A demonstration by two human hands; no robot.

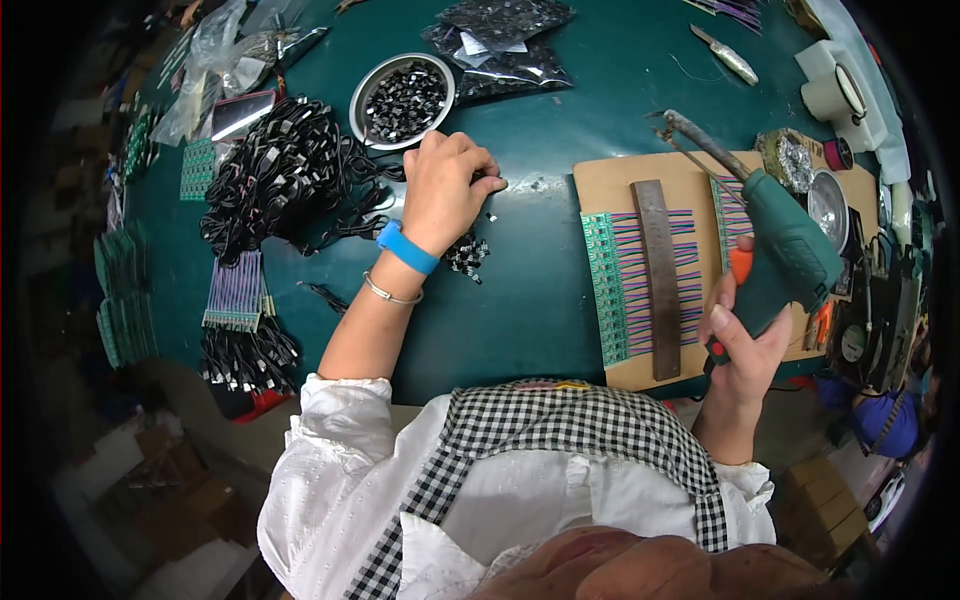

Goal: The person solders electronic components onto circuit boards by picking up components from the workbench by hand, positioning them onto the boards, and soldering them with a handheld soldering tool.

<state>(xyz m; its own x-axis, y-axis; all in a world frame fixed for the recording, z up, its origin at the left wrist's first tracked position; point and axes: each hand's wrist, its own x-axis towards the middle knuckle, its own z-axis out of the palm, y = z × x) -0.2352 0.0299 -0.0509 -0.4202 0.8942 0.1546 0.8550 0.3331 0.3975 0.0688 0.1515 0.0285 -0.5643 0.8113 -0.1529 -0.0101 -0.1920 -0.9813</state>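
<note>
One green tool [795, 245]: It looks like a toy gun. It is up over the brown card [605, 185], with its long metal nose pointing away and to the left.
Right hand [745, 350]: It grips the tool by its handle, thumb on the near side. This grip seems right for aiming the nose and carrying the weight.
Left hand [445, 180]: It is well apart from the tool, over to the left. Its fingers are curled in and the thumb is close to them. I cannot tell if a small bit is pinched there.
Loose black bits [466, 256]: They lie on the green table [500, 330], just beside the left wrist, so they seem put there for easy picking.
Round bowl [357, 112]: It sits just past the left hand, full of more little black bits. Its sides likely stop them from spilling.
Metal bar [657, 280]: It lies across thin colored wires [635, 285] on the card, between the two hands. It looks heavy, so it may be there to hold the wires flat.
Green boards [604, 290]: They stand in one neat row at the card's left edge, joined to the wires.
Black cables [270, 180]: They lie in a big heap left of the left hand.
</note>
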